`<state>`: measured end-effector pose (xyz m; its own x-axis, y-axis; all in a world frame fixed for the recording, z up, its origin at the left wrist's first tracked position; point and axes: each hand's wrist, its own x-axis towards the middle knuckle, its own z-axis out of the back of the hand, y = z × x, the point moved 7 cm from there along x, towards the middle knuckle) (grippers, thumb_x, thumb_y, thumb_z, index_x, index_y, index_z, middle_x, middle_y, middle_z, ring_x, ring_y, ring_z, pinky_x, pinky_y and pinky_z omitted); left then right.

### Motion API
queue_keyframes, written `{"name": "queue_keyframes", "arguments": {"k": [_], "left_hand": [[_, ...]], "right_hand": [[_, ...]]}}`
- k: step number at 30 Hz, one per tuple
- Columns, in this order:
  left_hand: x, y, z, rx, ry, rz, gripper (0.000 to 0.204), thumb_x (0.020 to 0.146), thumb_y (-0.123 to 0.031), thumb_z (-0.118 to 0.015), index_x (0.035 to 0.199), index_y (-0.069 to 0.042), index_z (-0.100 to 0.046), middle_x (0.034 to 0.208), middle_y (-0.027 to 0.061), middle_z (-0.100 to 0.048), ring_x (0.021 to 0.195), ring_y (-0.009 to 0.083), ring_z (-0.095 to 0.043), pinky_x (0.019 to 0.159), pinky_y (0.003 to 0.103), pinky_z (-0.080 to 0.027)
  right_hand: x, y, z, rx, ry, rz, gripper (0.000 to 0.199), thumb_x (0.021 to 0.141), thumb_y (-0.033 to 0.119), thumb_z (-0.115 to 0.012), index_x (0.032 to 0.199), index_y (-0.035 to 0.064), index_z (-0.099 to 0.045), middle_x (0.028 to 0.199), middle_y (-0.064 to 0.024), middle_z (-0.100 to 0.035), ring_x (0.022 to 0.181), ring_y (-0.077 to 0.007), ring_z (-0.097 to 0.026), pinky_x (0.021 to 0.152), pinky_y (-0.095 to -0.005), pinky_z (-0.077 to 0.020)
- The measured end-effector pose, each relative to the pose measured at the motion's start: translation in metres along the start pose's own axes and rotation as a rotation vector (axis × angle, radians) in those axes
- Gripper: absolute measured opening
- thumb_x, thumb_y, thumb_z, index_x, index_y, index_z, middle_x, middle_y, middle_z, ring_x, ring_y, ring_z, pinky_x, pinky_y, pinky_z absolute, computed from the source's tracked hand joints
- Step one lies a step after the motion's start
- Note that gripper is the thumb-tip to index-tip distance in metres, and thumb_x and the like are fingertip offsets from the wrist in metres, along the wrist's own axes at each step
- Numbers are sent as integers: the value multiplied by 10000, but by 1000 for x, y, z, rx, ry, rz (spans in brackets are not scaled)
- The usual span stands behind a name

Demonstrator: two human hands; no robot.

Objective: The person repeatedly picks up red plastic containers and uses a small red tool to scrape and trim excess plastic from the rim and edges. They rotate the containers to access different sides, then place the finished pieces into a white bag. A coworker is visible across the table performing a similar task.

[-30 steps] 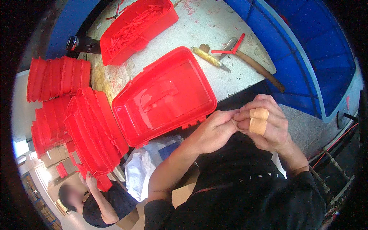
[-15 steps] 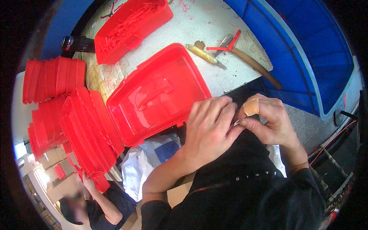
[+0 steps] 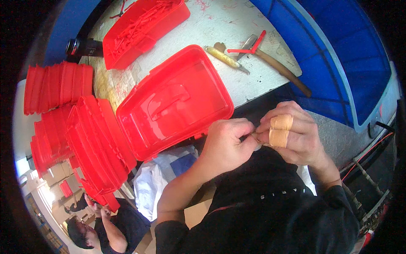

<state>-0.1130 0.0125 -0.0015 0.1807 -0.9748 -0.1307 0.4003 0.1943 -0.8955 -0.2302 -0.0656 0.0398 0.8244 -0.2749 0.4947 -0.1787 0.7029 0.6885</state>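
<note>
Pale and scuffed, the worktop (image 3: 258,82) fills the upper middle of your head view, with a blue bin (image 3: 363,55) along its right side. Half a second ago your left hand (image 3: 230,142) was more spread; now it has curled in to meet your right hand (image 3: 294,133) tip to tip, and both tan wraps (image 3: 278,138) show. Each hand is closed in a pinch, just off the worktop's near edge. A small pale scrap (image 3: 257,147) shows at the fingertips, but you cannot tell which fingers grip it. Both hands seem taken up with it, neither working a red part.

Over the near edge, toward the left, lies a shallow red tray (image 3: 198,80) with a handle-like shape moulded in its floor. By the far left edge, a deep red box (image 3: 139,55) holds heaped red strips (image 3: 137,27). Stacked red trays (image 3: 99,148) stand off the left edge. Of the blue bin you see inner walls; its bottom cannot be made out.
</note>
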Motion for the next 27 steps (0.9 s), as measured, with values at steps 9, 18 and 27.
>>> {"name": "queue_keyframes", "arguments": {"k": [9, 18, 27], "left_hand": [[-5, 24, -27, -659, 211, 306, 145, 843, -33, -617, 725, 26, -677, 643, 60, -651, 608, 63, -597, 516, 259, -440], [-5, 41, -41, -1015, 213, 497, 162, 896, -131, -591, 894, -12, -700, 802, 38, -667, 698, 96, -626, 602, 229, -462], [-3, 30, -41, -1035, 260, 451, 158, 903, -96, -575, 820, -8, -675, 733, 14, -619, 607, 65, -523, 532, 237, -397]], "right_hand": [[-10, 20, -8, -248, 59, 178, 425, 656, 179, -839, 1050, 75, -721, 1057, -67, -715, 1030, -255, -668, 858, -409, -545], [-4, 11, -9, -210, 212, 50, 622, 664, 230, -810, 1200, -23, -624, 1177, -144, -607, 1131, -312, -609, 884, -433, -525], [-8, 15, -7, -323, -92, 182, 396, 690, 244, -808, 992, 11, -701, 994, -130, -709, 930, -279, -689, 786, -416, -531]]}}
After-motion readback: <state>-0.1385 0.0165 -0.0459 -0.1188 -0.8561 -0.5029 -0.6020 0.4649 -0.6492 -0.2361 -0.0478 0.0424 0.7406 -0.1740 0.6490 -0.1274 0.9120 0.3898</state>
